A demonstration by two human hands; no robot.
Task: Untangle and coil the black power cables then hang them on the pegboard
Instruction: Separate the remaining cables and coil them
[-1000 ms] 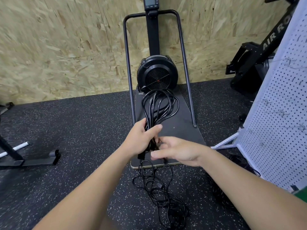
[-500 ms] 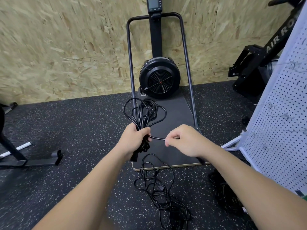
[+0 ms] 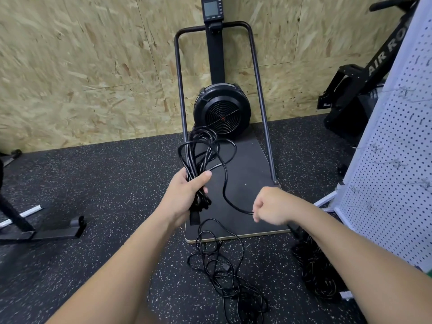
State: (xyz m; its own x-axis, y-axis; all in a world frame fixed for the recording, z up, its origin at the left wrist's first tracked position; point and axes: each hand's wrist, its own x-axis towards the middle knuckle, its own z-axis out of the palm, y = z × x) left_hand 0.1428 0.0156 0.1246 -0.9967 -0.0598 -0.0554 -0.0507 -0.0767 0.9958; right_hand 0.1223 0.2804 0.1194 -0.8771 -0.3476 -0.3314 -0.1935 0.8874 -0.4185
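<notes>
Item: black power cable (image 3: 205, 157), thin, round-section, smooth rubbery sheath, gathered in long loose loops. Left hand (image 3: 184, 195) grips the bundle at its waist, thumb across the strands, loops fanning above the fist. One strand curves from the bundle to the right hand (image 3: 273, 209), fingers curled and pinching it. Slack tangle (image 3: 229, 274) of the same black cable lies on the speckled rubber floor (image 3: 105, 195) below the hands. Second dark cable heap (image 3: 315, 270) lies on the floor beside the white perforated pegboard (image 3: 395, 174), right. Behind: fan-wheel exercise machine (image 3: 222, 111) on a flat dark board (image 3: 245, 202), chipboard wall (image 3: 81, 66).
</notes>
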